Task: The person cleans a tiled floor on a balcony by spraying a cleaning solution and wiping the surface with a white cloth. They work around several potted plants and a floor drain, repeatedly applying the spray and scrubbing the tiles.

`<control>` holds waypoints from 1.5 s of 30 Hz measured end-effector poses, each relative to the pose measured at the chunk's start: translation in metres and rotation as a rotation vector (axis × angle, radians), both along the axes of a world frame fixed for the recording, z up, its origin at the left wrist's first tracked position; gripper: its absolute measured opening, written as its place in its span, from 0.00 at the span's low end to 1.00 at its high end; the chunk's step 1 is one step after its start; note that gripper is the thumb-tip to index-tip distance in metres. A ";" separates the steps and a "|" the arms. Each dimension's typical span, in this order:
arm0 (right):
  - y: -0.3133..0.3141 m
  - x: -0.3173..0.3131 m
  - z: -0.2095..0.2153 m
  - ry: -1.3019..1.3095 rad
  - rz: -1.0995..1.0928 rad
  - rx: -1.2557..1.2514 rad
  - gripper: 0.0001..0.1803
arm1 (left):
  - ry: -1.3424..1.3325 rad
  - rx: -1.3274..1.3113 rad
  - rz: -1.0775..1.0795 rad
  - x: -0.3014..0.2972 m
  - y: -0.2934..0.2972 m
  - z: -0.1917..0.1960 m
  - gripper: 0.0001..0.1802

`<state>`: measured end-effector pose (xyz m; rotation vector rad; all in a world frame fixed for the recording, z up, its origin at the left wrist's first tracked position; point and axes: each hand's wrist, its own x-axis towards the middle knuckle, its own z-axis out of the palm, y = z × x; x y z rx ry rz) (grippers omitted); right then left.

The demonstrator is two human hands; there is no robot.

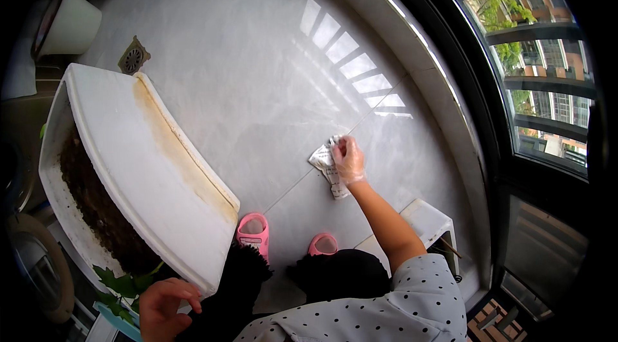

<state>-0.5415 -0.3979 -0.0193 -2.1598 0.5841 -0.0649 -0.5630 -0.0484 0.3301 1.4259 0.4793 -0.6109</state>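
Observation:
My right hand (349, 160), in a thin clear plastic glove, is closed at the top of a crumpled silvery-white packet (335, 178) with dark print. The packet is low over the grey tiled floor, in front of my feet; whether it touches the tiles I cannot tell. Bare, my left hand (168, 308) is at the lower left with fingers bent and apart, nothing visible in them. It is beside green leaves (122, 284) and the near end of a long white planter (151, 155). Dark soil (96, 200) fills the planter, and a brown stain runs along its side.
Pink slippers (254, 229) are on my feet. A smaller white planter (428, 223) stands by my right arm. At the far left are a white pot (71, 23) and a floor drain (134, 57). A raised ledge (412, 39) curves below the windows on the right.

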 end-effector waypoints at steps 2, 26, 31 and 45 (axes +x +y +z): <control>-0.002 0.048 -0.005 -0.209 0.145 -0.168 0.04 | -0.062 -0.008 -0.101 0.004 -0.003 -0.004 0.17; 0.016 0.114 -0.004 0.019 0.204 -0.176 0.04 | -0.041 -0.011 -0.149 0.012 -0.008 -0.007 0.16; 0.034 0.113 0.000 -0.024 0.083 -0.141 0.04 | -0.021 0.079 -0.126 0.014 -0.010 -0.003 0.16; 0.015 0.103 -0.010 -0.087 0.172 -0.228 0.04 | 0.044 0.035 -0.183 0.021 -0.009 -0.015 0.17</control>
